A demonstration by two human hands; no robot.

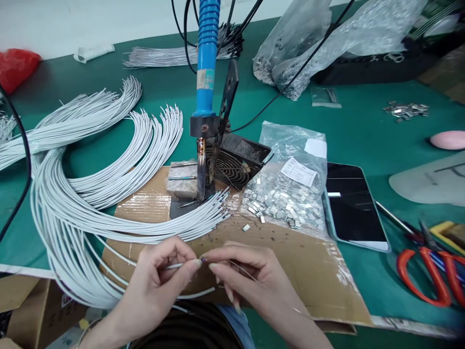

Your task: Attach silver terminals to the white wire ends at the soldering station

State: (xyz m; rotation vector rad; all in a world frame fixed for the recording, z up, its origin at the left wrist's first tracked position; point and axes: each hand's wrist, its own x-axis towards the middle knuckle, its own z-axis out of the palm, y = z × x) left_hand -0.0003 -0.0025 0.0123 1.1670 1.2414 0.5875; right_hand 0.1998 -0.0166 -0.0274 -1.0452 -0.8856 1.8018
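Over the cardboard, my left hand [162,281] pinches a white cable [174,266] close to its stripped end. My right hand [250,276] closes thumb and forefinger at the small coloured wire ends of that same cable. A thin silvery wire [242,269] runs back from the right fingers across the palm; how it is held is partly hidden. Just beyond my hands lies a bundle of white cables [163,230], its ends pointing right. Above those ends a blue soldering iron [206,63] is clamped upright, tip down, by a dirty block [182,180].
A clear bag of small metal connector shells [279,198] lies right of the iron, with one loose shell [246,227] nearby. Farther right are a phone [354,203] and red-handled scissors [423,276]. A black fan [236,165] sits behind the iron. More cable bundles [145,155] spread left.
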